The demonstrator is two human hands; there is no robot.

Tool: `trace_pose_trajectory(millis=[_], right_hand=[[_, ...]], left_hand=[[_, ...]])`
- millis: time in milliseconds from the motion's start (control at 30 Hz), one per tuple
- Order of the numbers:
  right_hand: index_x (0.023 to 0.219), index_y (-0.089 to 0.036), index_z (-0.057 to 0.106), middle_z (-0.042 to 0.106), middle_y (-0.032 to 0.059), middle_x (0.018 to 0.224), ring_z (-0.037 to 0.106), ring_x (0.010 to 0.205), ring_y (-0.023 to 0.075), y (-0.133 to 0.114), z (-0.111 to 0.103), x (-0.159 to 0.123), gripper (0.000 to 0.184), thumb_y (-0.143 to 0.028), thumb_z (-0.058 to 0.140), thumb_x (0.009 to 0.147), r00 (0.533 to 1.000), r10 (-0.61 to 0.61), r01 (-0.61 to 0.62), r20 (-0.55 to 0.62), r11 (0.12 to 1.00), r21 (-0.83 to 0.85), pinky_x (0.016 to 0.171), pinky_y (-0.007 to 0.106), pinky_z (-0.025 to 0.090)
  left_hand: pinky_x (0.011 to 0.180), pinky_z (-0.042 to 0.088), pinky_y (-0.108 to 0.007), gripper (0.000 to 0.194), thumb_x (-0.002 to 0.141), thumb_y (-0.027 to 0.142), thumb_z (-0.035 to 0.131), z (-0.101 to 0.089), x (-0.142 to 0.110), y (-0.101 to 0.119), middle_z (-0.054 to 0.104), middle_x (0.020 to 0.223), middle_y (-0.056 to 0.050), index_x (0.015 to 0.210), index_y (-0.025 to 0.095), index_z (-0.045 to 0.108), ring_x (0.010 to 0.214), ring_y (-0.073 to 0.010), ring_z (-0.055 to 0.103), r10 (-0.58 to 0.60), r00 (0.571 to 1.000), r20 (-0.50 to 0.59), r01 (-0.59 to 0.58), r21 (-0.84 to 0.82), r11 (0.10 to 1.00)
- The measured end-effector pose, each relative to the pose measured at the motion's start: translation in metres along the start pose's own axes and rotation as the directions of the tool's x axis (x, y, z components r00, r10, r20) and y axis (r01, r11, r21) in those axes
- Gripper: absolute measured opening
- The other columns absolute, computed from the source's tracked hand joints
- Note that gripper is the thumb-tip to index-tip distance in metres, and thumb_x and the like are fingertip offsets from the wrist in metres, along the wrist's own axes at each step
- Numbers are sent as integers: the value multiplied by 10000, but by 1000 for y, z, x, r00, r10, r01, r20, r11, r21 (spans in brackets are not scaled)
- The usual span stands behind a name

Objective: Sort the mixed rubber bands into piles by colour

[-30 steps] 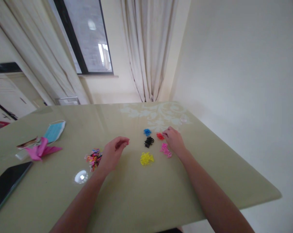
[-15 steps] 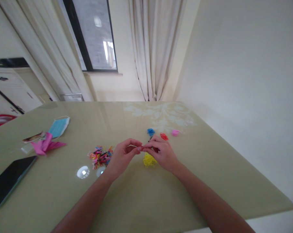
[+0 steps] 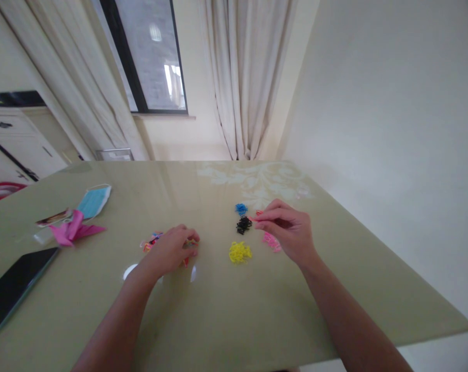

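My right hand (image 3: 288,230) is closed in a pinch on a small reddish rubber band (image 3: 251,218), just right of the black pile. My left hand (image 3: 174,248) hovers low over a mixed pile of coloured rubber bands (image 3: 152,240) and hides most of it. Its fingers are bent, with thumb and forefinger apart. Between the hands lie single-colour piles: blue bands (image 3: 241,208), black bands (image 3: 244,225) and yellow bands (image 3: 240,252). Pink bands (image 3: 271,241) lie partly under my right hand, and red bands (image 3: 259,212) peek out behind its fingers.
At the left of the glossy table (image 3: 218,315) lie a dark phone (image 3: 19,287), a pink folded-paper shape (image 3: 74,230) and a blue face mask (image 3: 95,201). A white wall (image 3: 396,129) runs along the right side. Curtains (image 3: 249,77) hang beyond the far edge.
My hands, earlier together above the yellow bands, have parted. The left moved left to the mixed pile. The right moved right and slightly up with the reddish band, uncovering the black and yellow piles.
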State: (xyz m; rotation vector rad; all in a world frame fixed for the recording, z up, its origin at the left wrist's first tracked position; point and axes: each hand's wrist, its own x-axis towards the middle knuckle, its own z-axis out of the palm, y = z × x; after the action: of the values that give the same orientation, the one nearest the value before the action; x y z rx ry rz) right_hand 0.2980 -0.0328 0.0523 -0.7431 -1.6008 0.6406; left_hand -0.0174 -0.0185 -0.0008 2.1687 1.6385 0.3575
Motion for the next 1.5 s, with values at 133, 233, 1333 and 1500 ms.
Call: trace_pose_trajectory(millis=[133,233,1333,1500], right_hand=[[877,-298,864,686,32,776,604,680,158,-4,-2,-1,90,-347,891,807,999,-34,34,-2,999,30,552,293,491],[888,-297,865,681,32,774,608,692,160,-3,-5,0,89,-313,892,805,999,-34,35,-20,998,44,565,294,505],[1021,-223,817,663,80,1022,633,849,186,101,-27,4,261,-231,556,1028,920,391,-141,20,378,-915,684,286,395],[1053,-202,819,655,76,964,629,832,192,89,-22,4,237,-233,588,1010,943,333,-159,25,514,-843,719,297,436]], left_hand=[[801,490,-323,134,813,220,647,2,2,4,725,983,-62,897,231,751,908,-240,712,-25,1000,16,24,17,1000],[766,475,-314,99,813,205,637,3,4,5,727,928,-49,815,229,734,868,-231,702,-31,1000,5,31,17,999],[881,592,-355,227,935,355,591,12,16,24,818,1002,-64,980,226,773,913,-231,759,96,910,-403,-197,-219,956],[907,602,-359,231,955,370,596,15,14,33,826,1044,-53,1025,238,772,952,-226,769,84,900,-428,-231,-304,924]])
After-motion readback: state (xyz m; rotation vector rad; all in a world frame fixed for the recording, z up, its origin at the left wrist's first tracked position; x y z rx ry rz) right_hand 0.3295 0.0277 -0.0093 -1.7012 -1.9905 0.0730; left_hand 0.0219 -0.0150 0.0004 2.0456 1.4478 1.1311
